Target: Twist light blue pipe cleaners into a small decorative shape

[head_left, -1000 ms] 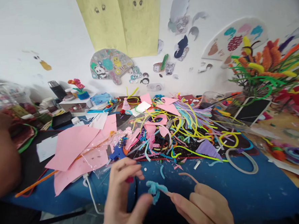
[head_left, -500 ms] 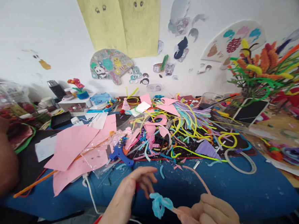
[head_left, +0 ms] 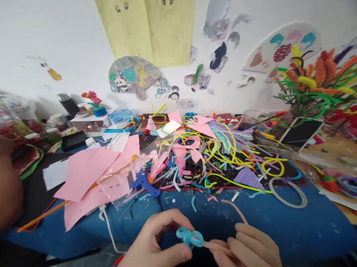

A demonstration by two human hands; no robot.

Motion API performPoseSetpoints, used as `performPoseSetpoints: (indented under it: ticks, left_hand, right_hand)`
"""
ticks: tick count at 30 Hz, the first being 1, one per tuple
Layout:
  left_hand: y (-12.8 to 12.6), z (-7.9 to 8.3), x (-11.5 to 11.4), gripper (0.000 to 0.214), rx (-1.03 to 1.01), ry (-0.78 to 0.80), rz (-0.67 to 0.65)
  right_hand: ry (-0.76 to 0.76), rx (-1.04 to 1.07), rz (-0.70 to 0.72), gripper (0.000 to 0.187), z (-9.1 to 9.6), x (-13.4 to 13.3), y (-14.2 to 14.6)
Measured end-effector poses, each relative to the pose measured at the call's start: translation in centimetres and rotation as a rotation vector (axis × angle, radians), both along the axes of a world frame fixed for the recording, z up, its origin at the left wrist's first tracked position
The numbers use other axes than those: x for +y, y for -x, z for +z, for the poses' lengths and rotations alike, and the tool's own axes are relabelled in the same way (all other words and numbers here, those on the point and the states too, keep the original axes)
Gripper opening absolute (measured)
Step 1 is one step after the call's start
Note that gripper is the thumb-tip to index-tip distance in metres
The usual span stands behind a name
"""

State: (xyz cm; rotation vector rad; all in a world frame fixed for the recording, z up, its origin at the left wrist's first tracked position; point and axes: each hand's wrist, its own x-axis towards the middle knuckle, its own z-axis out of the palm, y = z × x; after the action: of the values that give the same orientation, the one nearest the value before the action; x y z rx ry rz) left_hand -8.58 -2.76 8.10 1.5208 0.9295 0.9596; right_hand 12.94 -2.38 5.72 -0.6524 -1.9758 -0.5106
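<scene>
My left hand (head_left: 152,252) is at the bottom centre, thumb and fingers curled and pinching the light blue pipe-cleaner coil (head_left: 189,236). My right hand (head_left: 249,250) is just to its right, fingers closed around the pink pipe-cleaner stem (head_left: 237,211) that joins the blue coil and curves up behind the fingers. Both hands hover over the near edge of the blue table (head_left: 293,227). A blue glue gun (head_left: 145,180) lies a little beyond my left hand.
A heap of coloured pipe cleaners (head_left: 222,151) covers the table's middle. Pink paper sheets (head_left: 87,175) lie left, a tape ring (head_left: 287,191) right, a pipe-cleaner bouquet (head_left: 320,84) far right. Another person's arm (head_left: 2,188) shows at the left edge.
My left hand has come back to the blue coil and closed on it. The coil has shifted slightly up and the right hand has stayed on the pink stem.
</scene>
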Motion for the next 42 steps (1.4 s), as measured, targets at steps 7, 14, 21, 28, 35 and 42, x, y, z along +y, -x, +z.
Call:
performPoseSetpoints:
  ticks: [7,14,21,28,35,42]
  left_hand:
    - [-0.1,0.5,-0.1,0.015,0.031,-0.222,0.076]
    - [-0.4,0.4,-0.2,0.017,0.048,-0.325,0.132]
    - [-0.4,-0.2,-0.2,0.018,0.010,-0.336,0.133]
    - [-1.5,-0.6,-0.5,0.007,-0.027,-0.304,0.214]
    - [-1.9,-0.5,-0.5,0.011,0.011,-0.291,0.205]
    - [-1.6,0.0,-0.4,0.020,0.096,-0.332,0.188]
  right_hand:
    - [0.117,0.162,0.113,0.008,-0.1,1.4,0.3]
    - [0.220,0.194,0.229,0.012,0.6,2.5,1.2]
    - [0.229,0.181,0.227,0.011,0.9,2.5,1.2]
    - [0.180,0.169,0.174,0.010,0.6,2.1,1.4]
    - [0.188,0.193,0.110,0.010,-0.1,1.4,1.2]
    - [0.163,0.188,0.084,0.007,-0.1,1.3,1.2]
